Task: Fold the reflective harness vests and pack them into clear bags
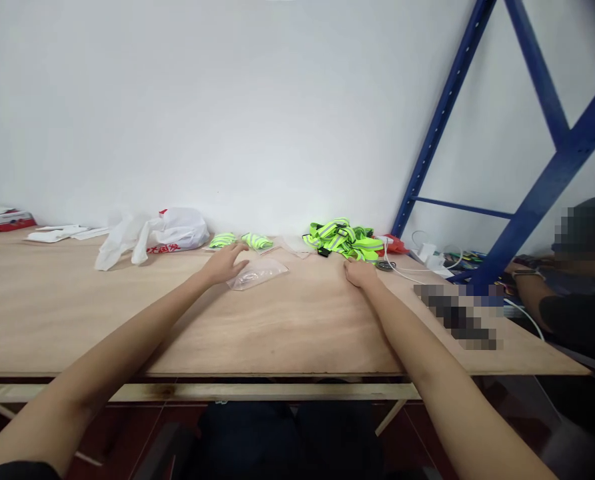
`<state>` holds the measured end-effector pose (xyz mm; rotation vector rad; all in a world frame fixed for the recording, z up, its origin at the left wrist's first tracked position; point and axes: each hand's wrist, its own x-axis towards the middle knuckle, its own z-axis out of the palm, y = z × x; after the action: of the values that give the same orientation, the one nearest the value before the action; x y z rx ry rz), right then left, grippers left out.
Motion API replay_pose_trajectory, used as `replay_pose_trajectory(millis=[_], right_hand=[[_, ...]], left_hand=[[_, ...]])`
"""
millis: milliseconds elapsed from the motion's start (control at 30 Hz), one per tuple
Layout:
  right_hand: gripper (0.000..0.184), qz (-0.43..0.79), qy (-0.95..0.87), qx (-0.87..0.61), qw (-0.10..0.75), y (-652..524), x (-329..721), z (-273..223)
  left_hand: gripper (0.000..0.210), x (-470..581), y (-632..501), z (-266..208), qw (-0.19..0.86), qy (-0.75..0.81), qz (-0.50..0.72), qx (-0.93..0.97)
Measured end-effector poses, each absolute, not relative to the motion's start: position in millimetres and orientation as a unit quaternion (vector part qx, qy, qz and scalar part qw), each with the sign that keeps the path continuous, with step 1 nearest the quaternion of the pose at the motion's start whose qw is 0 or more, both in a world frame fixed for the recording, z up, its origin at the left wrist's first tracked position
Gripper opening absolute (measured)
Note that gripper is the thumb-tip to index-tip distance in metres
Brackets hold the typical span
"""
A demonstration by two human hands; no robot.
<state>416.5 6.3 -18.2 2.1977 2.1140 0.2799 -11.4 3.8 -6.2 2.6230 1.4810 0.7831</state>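
on table (277,333): carrier bag (182,228) left of packets (257,241) | straps (341,235) right of packets | pouch (261,273) before packets

Left hand (225,264) by clear bag (258,274); right hand (360,273) near straps (345,239).

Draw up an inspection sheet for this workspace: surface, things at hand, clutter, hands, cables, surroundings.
Surface: pale wooden tabletop, grain visible.
Things at hand: tangled heap of fluorescent yellow-green reflective straps; flat clear plastic bag.
Clutter: white plastic carrier bag with red print, near the wall.
Hands: left hand at the clear bag's left end, thumb and fingers apart; right hand at the heap's near edge, grip unclear.
Cables: thin white cable right of the heap.
Surroundings: plain white wall behind; blue metal frame and another person's forearm at right.
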Motion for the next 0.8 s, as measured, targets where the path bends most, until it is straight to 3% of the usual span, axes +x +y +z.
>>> replay_pose_trajectory(millis=[167, 300, 467, 800], right_hand=[[0.039, 0.096, 0.657, 0.744, 0.074, 17, 421, -18], [0.037, 0.104, 0.639, 0.757, 0.085, 18, 416, -19], [0.036, 0.114, 0.676, 0.724, 0.078, 13, 398, -25], [0.037, 0.106, 0.636, 0.763, 0.045, 20, 417, -11]], left_hand=[[0.055, 0, -27, -9, 0.012, 0.375, 0.134, 0.917], [0.041, -13, -14, -16, -0.017, 0.455, 0.069, 0.888], [0.042, -40, 2, -17, -0.038, 0.570, 0.046, 0.819], [0.039, -48, 9, -18, -0.054, 0.628, 0.033, 0.775]])
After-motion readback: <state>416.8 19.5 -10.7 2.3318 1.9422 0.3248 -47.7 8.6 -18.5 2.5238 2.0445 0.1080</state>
